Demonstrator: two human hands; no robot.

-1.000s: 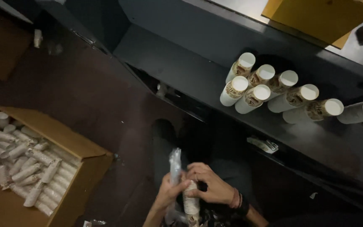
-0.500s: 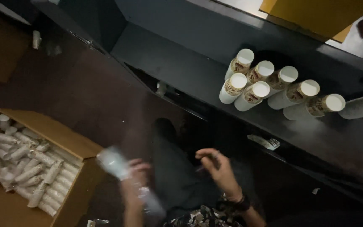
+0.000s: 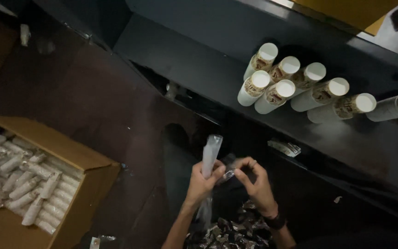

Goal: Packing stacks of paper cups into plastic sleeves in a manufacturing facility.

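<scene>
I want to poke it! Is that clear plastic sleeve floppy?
Probably floppy: the clear plastic sleeve looks thin and crinkled above the left hand. It likely weighs little, since fingers pinch it upright. Its glossy film may be slippery.

Cardboard box (image 3: 77, 159) cut off at left and bottom edges, its rolls partly out of frame. Rightmost paper cup stack (image 3: 395, 107) clipped by right edge. Dark wrappers (image 3: 229, 233) at bottom too dim to ID. Small item between fingertips (image 3: 229, 174) blurred.

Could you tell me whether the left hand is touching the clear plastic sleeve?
Touching: the head view shows the left hand closed around the clear plastic sleeve.
</scene>
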